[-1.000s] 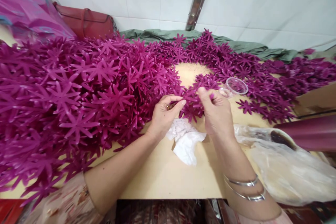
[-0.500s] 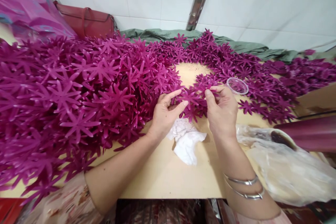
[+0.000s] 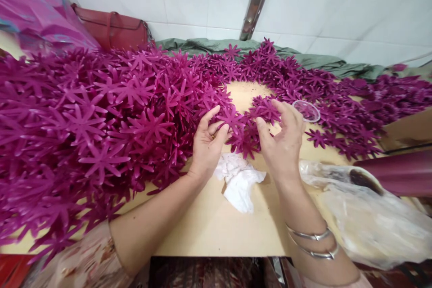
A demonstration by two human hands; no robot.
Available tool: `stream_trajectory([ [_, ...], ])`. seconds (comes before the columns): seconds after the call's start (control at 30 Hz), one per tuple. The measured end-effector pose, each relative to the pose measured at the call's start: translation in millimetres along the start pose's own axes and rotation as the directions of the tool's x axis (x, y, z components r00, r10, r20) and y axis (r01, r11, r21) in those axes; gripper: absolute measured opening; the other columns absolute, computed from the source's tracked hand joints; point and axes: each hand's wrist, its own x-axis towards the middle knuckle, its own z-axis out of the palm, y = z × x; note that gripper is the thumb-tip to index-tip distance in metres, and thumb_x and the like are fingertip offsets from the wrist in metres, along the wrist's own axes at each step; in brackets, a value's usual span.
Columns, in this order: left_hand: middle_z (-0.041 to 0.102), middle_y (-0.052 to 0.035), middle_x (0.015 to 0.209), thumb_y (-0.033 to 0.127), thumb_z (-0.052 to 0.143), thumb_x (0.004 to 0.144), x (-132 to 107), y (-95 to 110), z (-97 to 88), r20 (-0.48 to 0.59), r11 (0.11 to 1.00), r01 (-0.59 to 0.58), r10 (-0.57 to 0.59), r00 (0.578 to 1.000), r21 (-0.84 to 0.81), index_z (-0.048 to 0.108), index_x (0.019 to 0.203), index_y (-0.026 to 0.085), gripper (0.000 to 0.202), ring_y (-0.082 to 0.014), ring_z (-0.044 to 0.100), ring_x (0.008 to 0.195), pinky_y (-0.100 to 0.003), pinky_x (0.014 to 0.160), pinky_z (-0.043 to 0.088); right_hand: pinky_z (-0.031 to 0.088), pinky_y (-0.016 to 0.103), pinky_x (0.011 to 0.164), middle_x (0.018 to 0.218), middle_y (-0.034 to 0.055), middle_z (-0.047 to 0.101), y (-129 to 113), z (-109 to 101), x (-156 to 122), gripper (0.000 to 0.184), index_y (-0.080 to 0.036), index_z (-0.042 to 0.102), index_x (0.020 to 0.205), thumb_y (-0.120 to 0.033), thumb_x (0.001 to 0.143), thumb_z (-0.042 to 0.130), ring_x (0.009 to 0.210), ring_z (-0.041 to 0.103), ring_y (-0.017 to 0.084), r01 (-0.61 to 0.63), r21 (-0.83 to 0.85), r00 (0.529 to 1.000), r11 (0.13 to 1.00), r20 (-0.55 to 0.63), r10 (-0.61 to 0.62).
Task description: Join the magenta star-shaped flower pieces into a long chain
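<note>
My left hand (image 3: pixel 209 144) has its thumb and fingers at a purple artificial flower piece (image 3: pixel 230 119) with star-like petals. The piece covers part of the grip, and a ring shows on one finger. To the right, my right hand (image 3: pixel 285 137) is open, thumb and index finger apart, with nothing visible between them. It hovers beside a small group of the same flower pieces (image 3: pixel 248 143). A huge heap of purple flower pieces (image 3: pixel 135 126) lies on the left. Below my hands is a crumpled white tissue (image 3: pixel 239 186) on the pale tabletop (image 3: pixel 216 234).
A clear round plastic lid or ring (image 3: pixel 306 111) lies among more flower pieces (image 3: pixel 337 112) on the right. Nearby are a clear plastic bag (image 3: pixel 378 225), a cardboard box (image 3: pixel 410 130) and a dark pink roll (image 3: pixel 401 171). A red handbag (image 3: pixel 113 31) and green cloth (image 3: pixel 209 45) line the wall.
My left hand has shifted left, and a flower piece has moved left with it. My right hand's thumb and index finger have spread apart, away from the flower piece.
</note>
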Motion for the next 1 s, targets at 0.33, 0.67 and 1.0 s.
stream_trajectory([
  [0.33, 0.078, -0.0013, 0.094, 0.032, 0.086, 0.077, -0.1, 6.2, 4.1, 0.063, 0.982, 0.176, -0.172, 0.983, -0.067, 0.069, 0.117, 0.02, 0.046, -0.0127, 0.073, 0.085, -0.028, 0.085, 0.06, 0.046, 0.047, 0.102, 0.104, 0.0066, 0.074, -20.3, 4.3, -4.3, 0.005, -0.024, 0.075, 0.092, -0.029, 0.091, 0.074, 0.107, 0.064, 0.026, 0.074, 0.105, 0.979, 0.992, 0.182, -0.092],
  [0.67, 0.075, -0.0003, 0.091, 0.033, 0.086, 0.075, -0.6, 7.6, 5.6, 0.033, 0.987, 0.162, -0.163, 0.986, 0.016, 0.076, 0.097, 0.019, 0.028, -0.0106, 0.068, 0.081, -0.025, 0.08, 0.058, 0.051, 0.035, 0.082, 0.088, 0.0021, 0.069, -21.2, 3.0, -3.1, 0.014, -0.022, 0.067, 0.082, -0.02, 0.096, 0.065, 0.085, 0.066, 0.019, -0.035, 0.273, 0.967, 0.961, 0.252, -0.037],
  [1.0, 0.064, 0.006, 0.078, 0.03, 0.084, 0.073, 1.8, 9.2, 4.1, -0.058, 0.973, 0.164, -0.175, 0.983, -0.164, 0.059, 0.082, 0.019, 0.028, -0.0069, 0.063, 0.073, -0.025, 0.082, 0.056, 0.049, 0.032, 0.082, 0.087, 0.0014, 0.063, -19.8, 2.5, -2.1, 0.015, -0.022, 0.062, 0.082, -0.027, 0.096, 0.066, 0.086, 0.061, 0.017, -0.124, 0.36, 0.988, 0.925, 0.13, 0.082],
])
